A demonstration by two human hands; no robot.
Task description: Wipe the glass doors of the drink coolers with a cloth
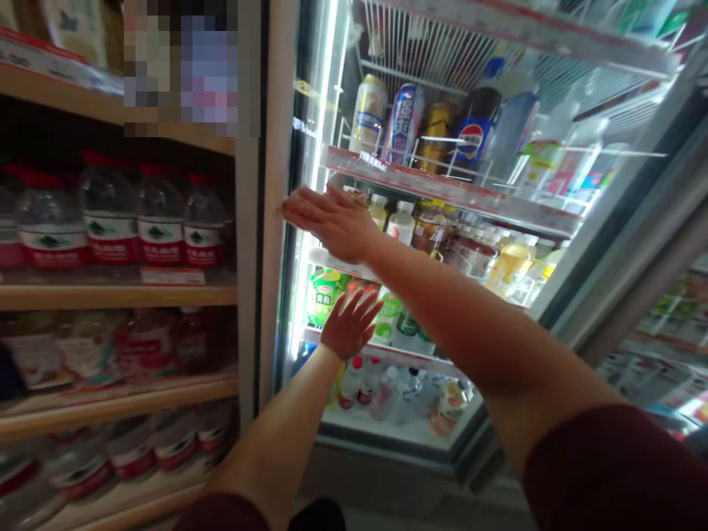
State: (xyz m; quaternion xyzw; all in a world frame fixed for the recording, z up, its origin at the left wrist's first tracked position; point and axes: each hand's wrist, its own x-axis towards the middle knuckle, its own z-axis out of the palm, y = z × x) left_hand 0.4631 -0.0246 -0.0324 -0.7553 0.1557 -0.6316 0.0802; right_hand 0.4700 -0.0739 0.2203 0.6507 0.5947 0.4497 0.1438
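Observation:
My right hand (332, 221) is stretched flat toward the left frame (273, 295) of a lit drinks fridge, its fingers straight and holding nothing. Its fingertips overlap the frame; whether they touch it I cannot tell. Lower down, my left hand (354, 323) has its fingers spread and is free of any object. It appears in front of a green-labelled drink bottle (325, 295) on a fridge shelf. Behind the right hand stand white-capped bottles (401, 221). A cola bottle with a blue cap (476, 122) and a blue tall can (405, 122) are on the shelf above.
On the left, wooden shelves (119, 296) hold several red-capped water bottles (110, 214) and other drinks. Small bottles (381, 391) stand at the fridge bottom. A metal door edge (630, 265) slants along the right, and more shelved goods (664, 317) show behind it.

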